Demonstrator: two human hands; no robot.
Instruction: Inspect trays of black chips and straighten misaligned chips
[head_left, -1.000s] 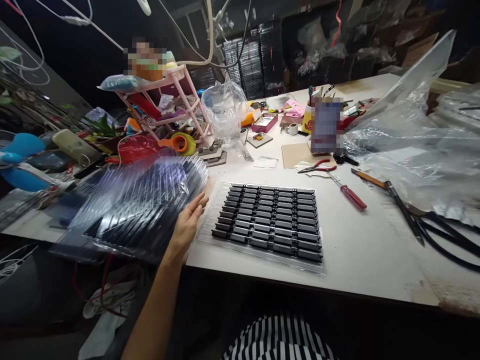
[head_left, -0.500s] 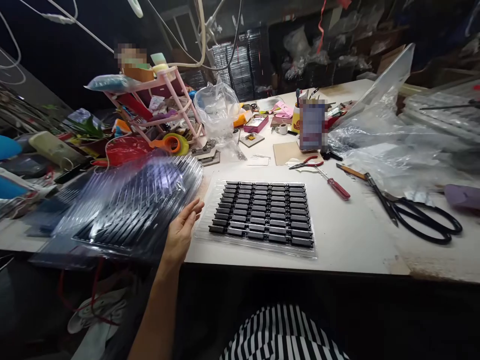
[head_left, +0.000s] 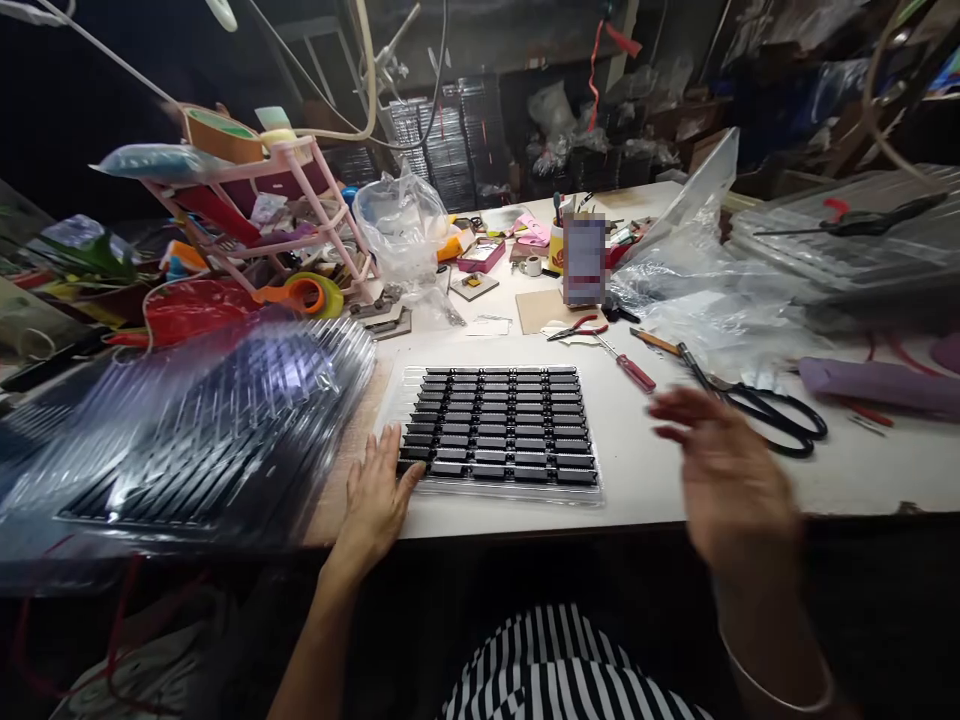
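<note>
Right hand (head_left: 739,485): newly in view, too blurred to tell its grip
Left hand (head_left: 376,497): open, moved onto the clear tray (head_left: 517,494)
Tray: between both hands on the table (head_left: 637,455), holding black parts (head_left: 491,427)
Handling: probably light, bendy; hold opposite rims

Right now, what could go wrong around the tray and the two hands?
The left hand rests at the clear tray's left front corner; a push there might jostle the black parts.

The right hand, blurred, shows close to the scissors; it could brush them, though the gap is hard to judge.
</note>
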